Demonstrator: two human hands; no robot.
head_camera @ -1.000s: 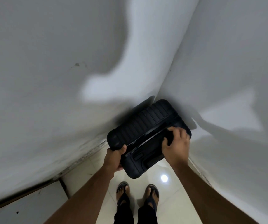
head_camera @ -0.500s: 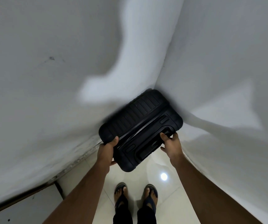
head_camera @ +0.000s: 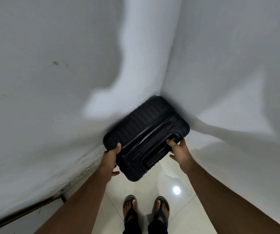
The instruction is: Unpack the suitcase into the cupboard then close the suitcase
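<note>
A black ribbed hard-shell suitcase (head_camera: 146,130) stands upright and closed in the corner where two white walls meet, seen from above. My left hand (head_camera: 110,157) grips its near left corner, thumb on top and fingers down the side. My right hand (head_camera: 179,150) holds the near right edge, its fingers hooked into the recess of the top handle. No cupboard is in view.
White walls (head_camera: 51,98) close in on the left and right of the corner. The cream tiled floor (head_camera: 161,183) lies below, with a bright light reflection on it. My two feet in dark sandals (head_camera: 146,208) stand just behind the suitcase.
My right hand has slid from lying on top of the suitcase back to its near right edge. The left hand keeps its grip on the corner. The view has shifted slightly.
</note>
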